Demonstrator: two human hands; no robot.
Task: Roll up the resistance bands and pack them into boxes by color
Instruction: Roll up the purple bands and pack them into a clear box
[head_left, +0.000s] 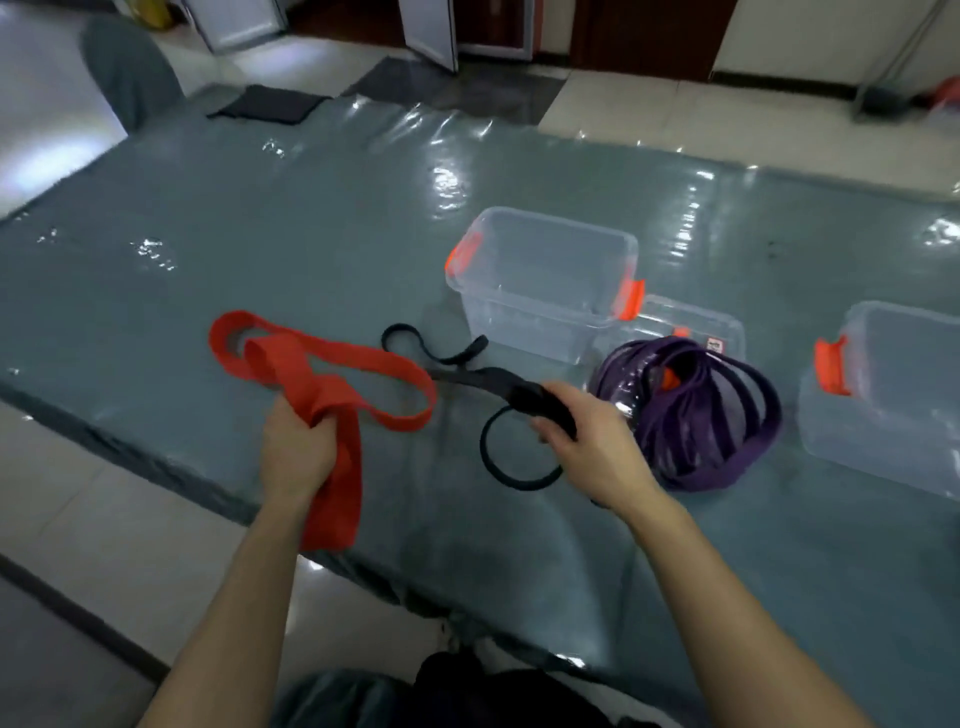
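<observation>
My left hand grips a wide red resistance band, whose loops spread over the table while one end hangs off the near edge. My right hand holds a narrow black band that trails away toward the boxes and loops below my fingers. A heap of purple bands lies loose just right of that hand. One clear box with orange latches stands behind the black band, and another clear box stands at the right.
The table wears a grey-green cloth under shiny plastic. A clear lid lies flat between the boxes, partly under the purple heap. A folded dark cloth rests at the far corner beside a covered chair.
</observation>
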